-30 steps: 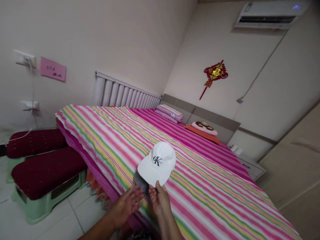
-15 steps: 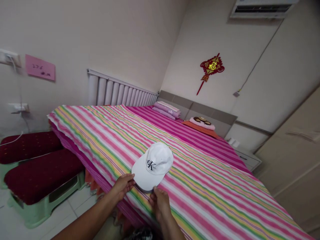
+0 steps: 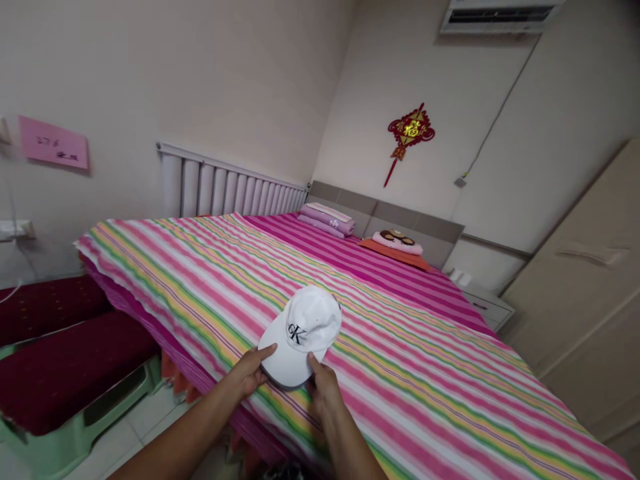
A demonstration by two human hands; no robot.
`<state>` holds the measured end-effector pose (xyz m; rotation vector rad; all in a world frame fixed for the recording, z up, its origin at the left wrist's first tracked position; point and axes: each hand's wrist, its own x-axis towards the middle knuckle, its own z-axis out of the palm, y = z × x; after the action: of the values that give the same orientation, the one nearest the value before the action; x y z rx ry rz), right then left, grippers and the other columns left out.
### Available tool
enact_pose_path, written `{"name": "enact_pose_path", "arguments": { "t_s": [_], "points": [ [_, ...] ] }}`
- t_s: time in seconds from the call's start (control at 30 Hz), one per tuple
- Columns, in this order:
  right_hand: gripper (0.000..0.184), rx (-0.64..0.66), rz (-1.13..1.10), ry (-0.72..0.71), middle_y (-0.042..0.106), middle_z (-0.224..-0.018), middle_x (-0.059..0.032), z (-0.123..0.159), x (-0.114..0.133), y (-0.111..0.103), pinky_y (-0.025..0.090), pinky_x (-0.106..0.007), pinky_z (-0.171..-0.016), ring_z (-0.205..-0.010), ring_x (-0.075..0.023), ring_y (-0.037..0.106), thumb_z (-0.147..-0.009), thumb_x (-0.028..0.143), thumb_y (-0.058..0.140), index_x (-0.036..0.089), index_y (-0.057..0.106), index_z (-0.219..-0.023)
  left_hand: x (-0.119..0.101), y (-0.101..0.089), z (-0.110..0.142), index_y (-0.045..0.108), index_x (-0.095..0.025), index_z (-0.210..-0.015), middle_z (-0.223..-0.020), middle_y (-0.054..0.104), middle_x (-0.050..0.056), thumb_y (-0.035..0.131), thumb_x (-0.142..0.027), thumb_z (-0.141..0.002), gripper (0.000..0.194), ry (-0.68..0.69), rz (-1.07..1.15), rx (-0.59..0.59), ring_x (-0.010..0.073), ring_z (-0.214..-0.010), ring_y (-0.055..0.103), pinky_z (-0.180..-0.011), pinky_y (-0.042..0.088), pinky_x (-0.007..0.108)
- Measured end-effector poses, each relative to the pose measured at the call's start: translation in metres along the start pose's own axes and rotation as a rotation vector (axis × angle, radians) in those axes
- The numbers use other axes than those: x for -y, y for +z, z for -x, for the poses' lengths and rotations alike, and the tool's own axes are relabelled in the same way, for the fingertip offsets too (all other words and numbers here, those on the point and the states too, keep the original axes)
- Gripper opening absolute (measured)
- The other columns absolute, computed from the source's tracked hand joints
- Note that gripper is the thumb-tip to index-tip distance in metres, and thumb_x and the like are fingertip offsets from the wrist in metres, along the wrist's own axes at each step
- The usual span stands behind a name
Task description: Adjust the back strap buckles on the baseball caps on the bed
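Note:
A white baseball cap (image 3: 315,320) with a dark "CK" mark sits over the striped bedspread (image 3: 425,393), near the bed's front edge. Its brim points toward me. My left hand (image 3: 251,372) grips the left side of the brim, thumb on top and fingers beneath. On the brim's right side, my right hand (image 3: 323,388) holds on the same way, with the thumb resting on the upper face. The fingers under the brim are mostly hidden. Whether the cap touches the bedspread or is slightly raised, I cannot tell.
Folded purple bedding (image 3: 327,219) and a pink item with a monkey face (image 3: 397,241) lie near the headboard (image 3: 425,230). Two stools with dark red covers (image 3: 75,367) stand at the left. A radiator (image 3: 230,183) lines the wall; a nightstand (image 3: 487,307) is at the right.
Both thumbs have moved further onto the top of the brim, and the hands grip it more deeply. The camera view has shifted slightly to the right.

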<state>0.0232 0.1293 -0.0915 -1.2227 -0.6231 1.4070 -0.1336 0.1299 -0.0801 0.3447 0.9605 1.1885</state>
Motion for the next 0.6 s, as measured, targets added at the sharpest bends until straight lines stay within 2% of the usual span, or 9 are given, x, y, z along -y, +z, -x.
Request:
{"name": "enact_pose_path", "arguments": {
  "t_s": [0.2,0.37,0.5,0.6],
  "points": [
    [0.025,0.012,-0.007,0.041,0.063,-0.052,-0.0007,-0.001,0.001,-0.001,0.039,-0.023,-0.045,-0.048,-0.0126,0.053,-0.053,0.034,0.073,0.015,0.059,-0.062,0.002,-0.002,-0.006,0.058,-0.004,-0.091,-0.066,0.067,0.010,0.066,-0.014,-0.065,0.029,0.049,0.084,-0.022,0.0197,-0.057,0.062,-0.060,0.052,0.031],
    [0.031,0.120,0.006,0.049,0.067,-0.067,-0.0010,0.001,-0.003,-0.006,0.039,-0.022,-0.056,-0.062,-0.0132,0.057,-0.050,0.030,0.074,0.014,0.063,-0.074,0.004,-0.012,-0.006,0.055,-0.004,-0.101,-0.064,0.067,0.007,0.066,-0.014,-0.065,0.038,0.117,0.127,-0.071,0.0179,-0.056,0.061,-0.059,0.051,0.029],
    [0.031,0.175,0.012,0.036,0.067,-0.076,-0.0019,0.009,-0.003,-0.011,0.039,-0.023,-0.063,-0.074,-0.0146,0.057,-0.053,0.035,0.071,0.015,0.062,-0.075,0.009,-0.014,0.001,0.053,-0.011,-0.105,-0.073,0.068,0.006,0.061,-0.019,-0.071,0.035,0.129,0.197,-0.056,0.0171,-0.064,0.063,-0.064,0.051,0.028],
    [0.028,0.178,0.026,0.038,0.065,-0.071,-0.0007,0.020,-0.002,-0.014,0.039,-0.023,-0.061,-0.070,-0.0132,0.056,-0.053,0.036,0.071,0.016,0.058,-0.068,0.013,-0.019,0.012,0.053,-0.016,-0.105,-0.079,0.068,0.004,0.060,-0.025,-0.073,0.033,0.069,0.224,-0.034,0.0164,-0.069,0.063,-0.068,0.050,0.029]
  ]
}}
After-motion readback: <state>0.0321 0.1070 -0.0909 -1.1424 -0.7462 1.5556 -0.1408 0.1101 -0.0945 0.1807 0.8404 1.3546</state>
